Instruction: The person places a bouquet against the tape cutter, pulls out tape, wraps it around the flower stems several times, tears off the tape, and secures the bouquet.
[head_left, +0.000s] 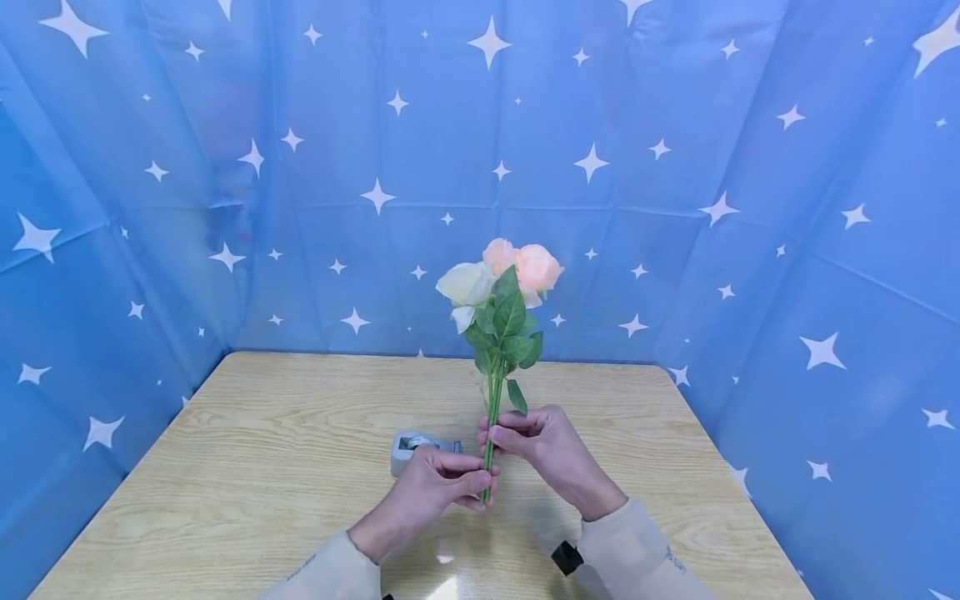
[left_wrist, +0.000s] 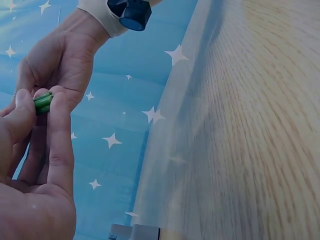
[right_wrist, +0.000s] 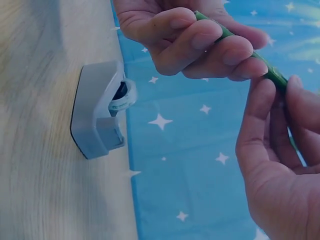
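A bunch of artificial roses (head_left: 507,321), one white bloom and pink ones over green leaves, stands nearly upright above the table in the head view. My left hand (head_left: 442,482) pinches the green stems near their lower ends. Higher up the stems, my right hand (head_left: 543,442) holds them between thumb and fingers. In the left wrist view the cut stem ends (left_wrist: 43,103) poke out between the left thumb and fingertips. The right wrist view has both hands along the stems (right_wrist: 274,75), with blooms out of sight.
A grey tape dispenser (right_wrist: 95,110) with a roll of clear tape (right_wrist: 124,97) stands on the wooden table (head_left: 262,467), just beyond the left hand. Blue star-patterned curtains (head_left: 450,125) hang behind the table and along both sides.
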